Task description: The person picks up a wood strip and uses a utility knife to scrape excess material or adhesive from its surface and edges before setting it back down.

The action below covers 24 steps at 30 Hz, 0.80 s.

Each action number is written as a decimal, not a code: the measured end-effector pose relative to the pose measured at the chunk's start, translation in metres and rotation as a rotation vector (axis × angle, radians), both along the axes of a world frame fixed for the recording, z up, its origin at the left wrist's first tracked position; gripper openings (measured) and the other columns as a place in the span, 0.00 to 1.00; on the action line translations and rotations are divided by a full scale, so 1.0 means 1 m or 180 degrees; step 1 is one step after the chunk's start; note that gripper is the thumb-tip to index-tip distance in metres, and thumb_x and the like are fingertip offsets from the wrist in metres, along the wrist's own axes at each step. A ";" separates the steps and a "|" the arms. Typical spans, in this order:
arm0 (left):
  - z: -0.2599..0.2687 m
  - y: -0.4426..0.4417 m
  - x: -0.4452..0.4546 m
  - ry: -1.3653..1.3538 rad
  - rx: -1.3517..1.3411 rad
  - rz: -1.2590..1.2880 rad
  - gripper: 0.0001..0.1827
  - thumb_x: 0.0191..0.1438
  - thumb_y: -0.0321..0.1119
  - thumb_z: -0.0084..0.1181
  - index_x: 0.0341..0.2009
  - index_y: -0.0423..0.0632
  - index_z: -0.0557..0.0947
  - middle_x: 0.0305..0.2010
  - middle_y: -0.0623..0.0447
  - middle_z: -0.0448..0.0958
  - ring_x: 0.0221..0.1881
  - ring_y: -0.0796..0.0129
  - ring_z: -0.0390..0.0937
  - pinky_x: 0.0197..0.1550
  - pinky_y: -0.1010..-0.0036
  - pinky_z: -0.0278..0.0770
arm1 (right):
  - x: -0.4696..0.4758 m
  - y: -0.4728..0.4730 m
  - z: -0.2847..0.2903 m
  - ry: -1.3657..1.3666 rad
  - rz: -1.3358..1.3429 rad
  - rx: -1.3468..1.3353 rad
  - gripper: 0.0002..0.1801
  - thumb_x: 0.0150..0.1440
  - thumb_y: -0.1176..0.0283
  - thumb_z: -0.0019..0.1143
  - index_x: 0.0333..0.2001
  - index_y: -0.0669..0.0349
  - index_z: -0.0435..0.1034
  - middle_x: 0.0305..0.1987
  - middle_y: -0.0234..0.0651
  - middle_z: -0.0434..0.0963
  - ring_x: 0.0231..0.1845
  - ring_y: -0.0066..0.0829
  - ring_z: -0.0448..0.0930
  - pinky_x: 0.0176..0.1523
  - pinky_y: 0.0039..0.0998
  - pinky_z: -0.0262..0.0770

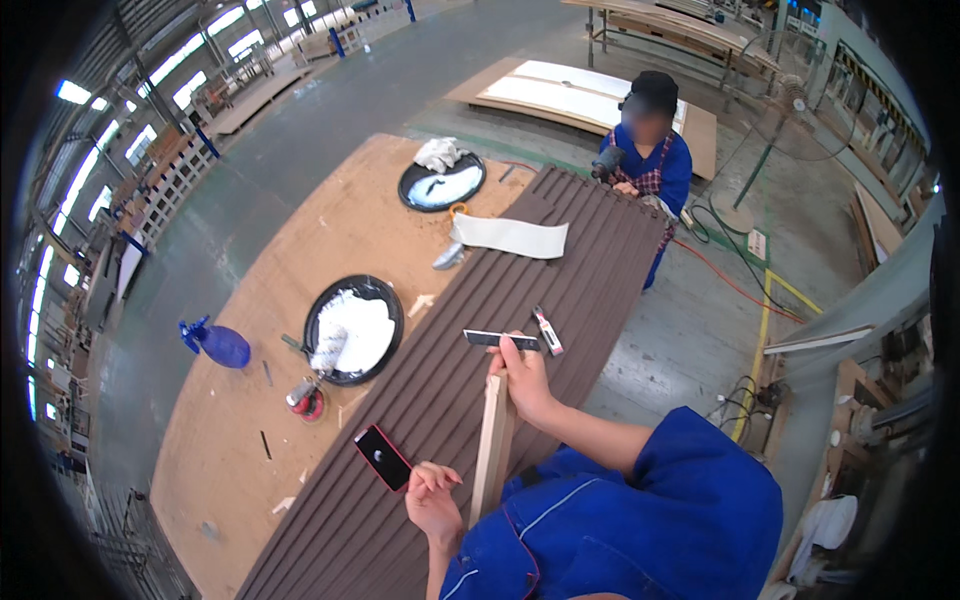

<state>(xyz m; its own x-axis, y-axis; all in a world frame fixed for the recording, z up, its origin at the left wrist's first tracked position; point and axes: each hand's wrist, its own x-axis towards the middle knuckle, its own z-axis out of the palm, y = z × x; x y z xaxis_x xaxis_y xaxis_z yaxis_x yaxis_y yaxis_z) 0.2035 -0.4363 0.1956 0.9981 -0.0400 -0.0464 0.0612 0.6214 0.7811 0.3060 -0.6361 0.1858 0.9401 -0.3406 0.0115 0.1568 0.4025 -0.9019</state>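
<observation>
My right hand (525,379) pinches a flat black strip with a pale edge (501,340), possibly a blade, between thumb and fingers. Below that hand is the upper end of a long pale wooden strip (489,450), which runs down to my blue clothing; whether the fingers also grip it is unclear. A utility knife (548,331) lies just beyond on the brown ribbed panels (450,390). Near a red-edged phone (383,457) is my left hand (435,499), its fingers loosely bent with nothing visible in them; contact with the phone cannot be told.
Left of the panels, a wooden board (255,330) bears a black tray of white paste (367,330), another tray (441,184), and a blue spray bottle (225,346). A curved white sheet (510,235) overlaps the panels. A co-worker (652,165) with a power tool (608,161) stands at the far end.
</observation>
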 end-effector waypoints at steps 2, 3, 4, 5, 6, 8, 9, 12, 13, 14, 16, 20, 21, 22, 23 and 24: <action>0.006 -0.004 -0.004 0.0182 -0.0099 0.0050 0.10 0.48 0.41 0.42 0.29 0.48 0.64 0.30 0.50 0.63 0.32 0.58 0.66 0.39 0.67 0.65 | -0.001 0.002 0.001 0.0108 0.0010 -0.0141 0.18 0.67 0.58 0.37 0.35 0.62 0.64 0.17 0.32 0.69 0.15 0.23 0.72 0.19 0.24 0.70; 0.006 -0.003 0.002 0.0120 -0.0265 -0.0061 0.10 0.50 0.38 0.42 0.34 0.47 0.67 0.35 0.49 0.67 0.35 0.59 0.69 0.39 0.68 0.66 | 0.003 0.003 0.006 0.0105 0.0010 -0.0177 0.18 0.67 0.58 0.37 0.34 0.62 0.64 0.17 0.32 0.69 0.15 0.23 0.72 0.19 0.24 0.70; 0.011 -0.007 0.000 0.0333 -0.0015 0.0067 0.09 0.51 0.34 0.44 0.37 0.47 0.68 0.37 0.49 0.69 0.36 0.62 0.69 0.40 0.70 0.67 | 0.002 0.003 0.006 0.0109 0.0031 -0.0098 0.18 0.67 0.57 0.37 0.35 0.61 0.63 0.17 0.32 0.69 0.15 0.23 0.72 0.19 0.24 0.71; 0.015 -0.011 -0.003 0.0546 0.0234 0.0192 0.09 0.53 0.30 0.46 0.40 0.46 0.70 0.40 0.49 0.70 0.37 0.64 0.70 0.40 0.71 0.68 | -0.004 0.000 0.004 0.0198 0.0049 -0.0062 0.18 0.67 0.58 0.37 0.35 0.61 0.63 0.17 0.32 0.69 0.15 0.23 0.72 0.19 0.25 0.71; 0.015 -0.013 -0.004 0.0475 0.0433 0.0220 0.10 0.53 0.26 0.48 0.42 0.45 0.71 0.41 0.50 0.71 0.37 0.67 0.71 0.41 0.73 0.69 | -0.006 -0.002 0.005 0.0213 0.0058 0.0000 0.17 0.67 0.58 0.37 0.35 0.61 0.63 0.17 0.32 0.69 0.15 0.23 0.72 0.19 0.25 0.71; 0.011 -0.013 -0.004 0.0486 0.0509 0.0245 0.10 0.53 0.18 0.53 0.41 0.42 0.74 0.41 0.50 0.74 0.36 0.72 0.72 0.42 0.77 0.72 | -0.006 -0.006 0.005 0.0207 0.0047 0.0161 0.17 0.67 0.58 0.37 0.35 0.61 0.63 0.17 0.32 0.68 0.14 0.23 0.72 0.19 0.25 0.72; 0.006 -0.010 -0.004 0.0472 0.0503 0.0212 0.09 0.53 0.18 0.53 0.39 0.41 0.75 0.41 0.48 0.75 0.36 0.71 0.73 0.42 0.76 0.72 | -0.007 -0.006 0.005 0.0194 0.0043 0.0149 0.17 0.67 0.58 0.37 0.35 0.62 0.63 0.17 0.32 0.68 0.14 0.23 0.72 0.19 0.25 0.72; 0.006 -0.008 0.001 0.0631 0.0600 0.0201 0.03 0.53 0.18 0.55 0.32 0.38 0.77 0.39 0.42 0.78 0.34 0.68 0.76 0.44 0.73 0.75 | -0.004 -0.006 0.008 0.0114 0.0031 0.0114 0.18 0.67 0.58 0.37 0.35 0.63 0.62 0.17 0.32 0.68 0.14 0.23 0.72 0.19 0.25 0.72; 0.007 -0.009 0.002 0.0649 0.0711 0.0183 0.03 0.53 0.18 0.55 0.32 0.38 0.77 0.39 0.42 0.78 0.34 0.68 0.76 0.44 0.73 0.76 | -0.004 -0.004 0.010 0.0137 0.0022 0.0179 0.18 0.67 0.59 0.37 0.35 0.63 0.63 0.17 0.30 0.69 0.15 0.20 0.71 0.20 0.23 0.70; 0.007 -0.009 0.003 0.0667 0.0821 0.0166 0.03 0.53 0.18 0.56 0.32 0.38 0.77 0.39 0.42 0.79 0.34 0.68 0.76 0.44 0.74 0.76 | -0.005 -0.003 0.014 0.0161 0.0011 0.0244 0.18 0.67 0.59 0.37 0.34 0.64 0.64 0.18 0.29 0.69 0.16 0.17 0.70 0.22 0.20 0.68; 0.008 -0.008 0.003 0.0689 0.0999 0.0183 0.03 0.53 0.18 0.55 0.32 0.38 0.76 0.39 0.42 0.79 0.35 0.68 0.77 0.43 0.74 0.76 | -0.005 -0.003 0.015 0.0148 0.0009 0.0250 0.18 0.67 0.59 0.37 0.34 0.64 0.65 0.18 0.29 0.69 0.16 0.17 0.70 0.21 0.21 0.68; 0.006 -0.005 0.003 0.0696 0.0796 0.0315 0.04 0.54 0.17 0.53 0.33 0.40 0.76 0.39 0.43 0.79 0.36 0.68 0.77 0.43 0.75 0.76 | -0.006 -0.002 0.019 0.0180 0.0058 0.0224 0.18 0.67 0.59 0.37 0.35 0.64 0.64 0.17 0.30 0.70 0.16 0.18 0.70 0.22 0.21 0.69; 0.006 -0.005 0.002 0.0693 0.0632 0.0341 0.05 0.54 0.17 0.52 0.33 0.41 0.75 0.39 0.44 0.79 0.36 0.68 0.77 0.43 0.76 0.75 | -0.007 -0.002 0.022 0.0231 0.0068 0.0274 0.19 0.67 0.59 0.38 0.34 0.65 0.66 0.18 0.29 0.70 0.17 0.15 0.70 0.23 0.19 0.67; 0.006 -0.006 0.002 0.0676 0.0591 0.0339 0.05 0.55 0.17 0.51 0.33 0.41 0.75 0.40 0.45 0.78 0.35 0.68 0.75 0.42 0.76 0.74 | -0.006 -0.003 0.018 0.0191 0.0063 0.0216 0.18 0.67 0.59 0.37 0.35 0.64 0.64 0.17 0.30 0.70 0.16 0.18 0.70 0.21 0.21 0.69; 0.008 -0.009 0.003 0.0658 0.0550 0.0336 0.05 0.55 0.17 0.50 0.33 0.42 0.75 0.40 0.45 0.77 0.34 0.69 0.74 0.40 0.77 0.73 | -0.003 -0.005 0.011 0.0151 0.0057 0.0159 0.18 0.67 0.58 0.37 0.35 0.64 0.63 0.16 0.32 0.69 0.14 0.21 0.71 0.19 0.23 0.70; 0.009 -0.009 0.002 0.0636 0.0516 0.0346 0.06 0.55 0.16 0.49 0.33 0.42 0.74 0.40 0.46 0.76 0.33 0.70 0.73 0.39 0.77 0.72 | -0.002 -0.004 0.008 0.0106 0.0063 0.0109 0.18 0.67 0.57 0.37 0.36 0.63 0.62 0.16 0.34 0.69 0.13 0.24 0.72 0.18 0.25 0.72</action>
